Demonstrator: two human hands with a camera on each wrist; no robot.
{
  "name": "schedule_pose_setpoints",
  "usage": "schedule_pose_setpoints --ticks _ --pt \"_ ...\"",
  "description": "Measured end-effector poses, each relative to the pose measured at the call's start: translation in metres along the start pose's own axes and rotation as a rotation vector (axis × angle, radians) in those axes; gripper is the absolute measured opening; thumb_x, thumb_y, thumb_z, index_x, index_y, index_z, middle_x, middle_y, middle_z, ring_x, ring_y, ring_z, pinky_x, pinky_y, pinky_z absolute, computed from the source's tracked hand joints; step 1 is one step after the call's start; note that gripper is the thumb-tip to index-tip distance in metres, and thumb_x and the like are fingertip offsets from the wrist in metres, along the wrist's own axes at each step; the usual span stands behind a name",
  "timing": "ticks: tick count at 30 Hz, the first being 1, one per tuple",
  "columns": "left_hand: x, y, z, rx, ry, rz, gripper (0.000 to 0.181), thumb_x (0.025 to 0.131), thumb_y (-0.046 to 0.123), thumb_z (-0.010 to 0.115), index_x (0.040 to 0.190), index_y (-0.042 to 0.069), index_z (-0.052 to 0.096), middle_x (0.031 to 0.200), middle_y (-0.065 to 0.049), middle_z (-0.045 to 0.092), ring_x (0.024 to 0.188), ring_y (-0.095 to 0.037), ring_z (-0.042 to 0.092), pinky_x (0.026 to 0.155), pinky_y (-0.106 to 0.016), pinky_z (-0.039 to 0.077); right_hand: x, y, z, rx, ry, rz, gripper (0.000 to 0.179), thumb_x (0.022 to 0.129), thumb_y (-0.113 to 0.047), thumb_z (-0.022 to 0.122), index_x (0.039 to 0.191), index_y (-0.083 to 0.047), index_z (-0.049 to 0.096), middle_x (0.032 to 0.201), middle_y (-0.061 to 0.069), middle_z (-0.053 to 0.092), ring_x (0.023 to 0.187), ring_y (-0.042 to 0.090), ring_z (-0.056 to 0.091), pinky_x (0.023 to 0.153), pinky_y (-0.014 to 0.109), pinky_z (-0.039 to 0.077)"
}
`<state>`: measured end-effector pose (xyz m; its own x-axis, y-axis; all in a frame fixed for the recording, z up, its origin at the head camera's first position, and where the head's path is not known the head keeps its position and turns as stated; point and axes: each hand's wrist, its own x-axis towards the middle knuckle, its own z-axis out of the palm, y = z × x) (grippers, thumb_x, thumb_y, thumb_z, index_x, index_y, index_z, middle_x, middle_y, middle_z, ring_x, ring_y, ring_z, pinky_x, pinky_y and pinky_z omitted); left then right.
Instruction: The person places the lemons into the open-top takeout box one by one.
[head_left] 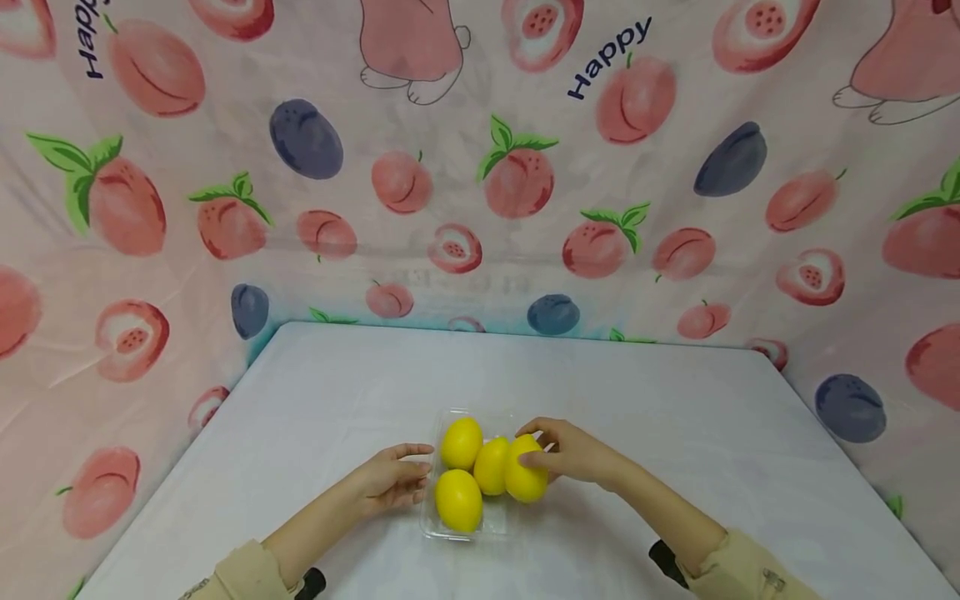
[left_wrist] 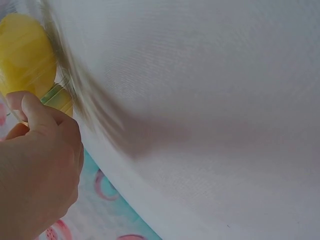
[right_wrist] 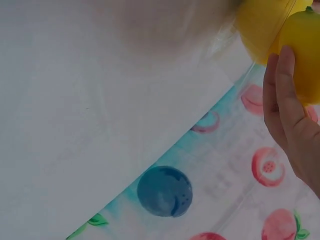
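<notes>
In the head view, a clear plastic box (head_left: 497, 527) stands on the table with three yellow lemons in it, two at its left side (head_left: 459, 500) and one toward the right (head_left: 491, 467). My right hand (head_left: 573, 452) grips another lemon (head_left: 527, 473) at the box's right side, thumb over the near face. This lemon overlaps the one beside it; in the right wrist view its small green stem end (right_wrist: 309, 9) shows. My left hand (head_left: 392, 479) is at the box's left wall, fingertips right at the plastic, with a lemon (left_wrist: 27, 55) behind the wall in the left wrist view.
The white tabletop (head_left: 637, 400) extends around the box on all sides. Behind and beside it hangs a pink cloth (head_left: 420, 275) printed with peaches and plums. Beige sleeves (head_left: 247, 571) and dark wrist straps (head_left: 310, 583) show at the bottom.
</notes>
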<state>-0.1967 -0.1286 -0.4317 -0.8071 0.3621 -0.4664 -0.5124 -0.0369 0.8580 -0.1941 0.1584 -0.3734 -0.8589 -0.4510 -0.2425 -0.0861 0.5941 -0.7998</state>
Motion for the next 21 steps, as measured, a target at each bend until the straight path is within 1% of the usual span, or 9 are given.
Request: schedule_pose_setpoints --ticks 4,7,10,14,16,21 --pt "-0.001 0.001 0.002 0.016 0.006 0.008 0.04 0.093 0.0 0.052 0.131 -0.001 0.04 0.082 0.001 0.054 0.069 -0.007 0.054 0.065 -0.018 0.055 0.001 -0.005 0.006 -0.036 0.012 -0.027 0.039 0.088 -0.028 0.066 0.118 -0.005 0.056 0.104 0.01 0.059 0.081 0.017 0.055 0.07 0.03 0.055" --pt "-0.001 0.002 0.003 0.015 0.008 0.01 0.04 0.093 0.0 0.052 0.132 -0.002 0.039 0.083 0.0 0.054 0.069 -0.007 0.054 0.065 -0.018 0.055 0.001 -0.007 0.011 -0.083 0.026 -0.041 0.039 0.086 -0.031 0.068 0.115 -0.007 0.056 0.102 0.008 0.059 0.082 0.017 0.054 0.07 0.029 0.053" --pt "-0.001 0.002 0.004 -0.001 -0.005 0.012 0.041 0.093 0.0 0.051 0.132 -0.002 0.038 0.084 0.0 0.053 0.069 -0.008 0.054 0.065 -0.019 0.055 0.002 -0.007 0.02 -0.146 0.031 -0.07 0.041 0.084 -0.031 0.07 0.113 -0.006 0.056 0.098 0.007 0.06 0.082 0.017 0.052 0.07 0.028 0.051" --pt "0.0 0.003 0.007 -0.015 -0.018 0.017 0.04 0.094 0.0 0.051 0.132 -0.002 0.037 0.084 0.0 0.052 0.069 -0.008 0.054 0.065 -0.019 0.055 0.0 -0.01 0.034 -0.225 0.036 -0.114 0.045 0.081 -0.03 0.073 0.111 -0.002 0.056 0.095 0.008 0.062 0.079 0.016 0.051 0.068 0.026 0.047" --pt "0.0 0.003 0.007 -0.013 -0.015 0.017 0.041 0.094 0.0 0.051 0.132 -0.002 0.037 0.084 0.0 0.052 0.069 -0.008 0.054 0.064 -0.019 0.055 -0.002 -0.011 0.038 -0.24 0.055 -0.115 0.047 0.079 -0.029 0.075 0.11 -0.001 0.054 0.092 0.009 0.062 0.076 0.016 0.05 0.066 0.027 0.047" --pt "0.001 0.003 0.007 -0.014 0.002 0.01 0.04 0.094 0.001 0.051 0.132 -0.002 0.038 0.084 -0.001 0.052 0.069 -0.008 0.054 0.065 -0.02 0.056 -0.003 -0.014 0.043 -0.27 0.117 -0.081 0.044 0.076 -0.03 0.078 0.099 -0.003 0.052 0.086 0.008 0.062 0.073 0.017 0.052 0.065 0.03 0.05"
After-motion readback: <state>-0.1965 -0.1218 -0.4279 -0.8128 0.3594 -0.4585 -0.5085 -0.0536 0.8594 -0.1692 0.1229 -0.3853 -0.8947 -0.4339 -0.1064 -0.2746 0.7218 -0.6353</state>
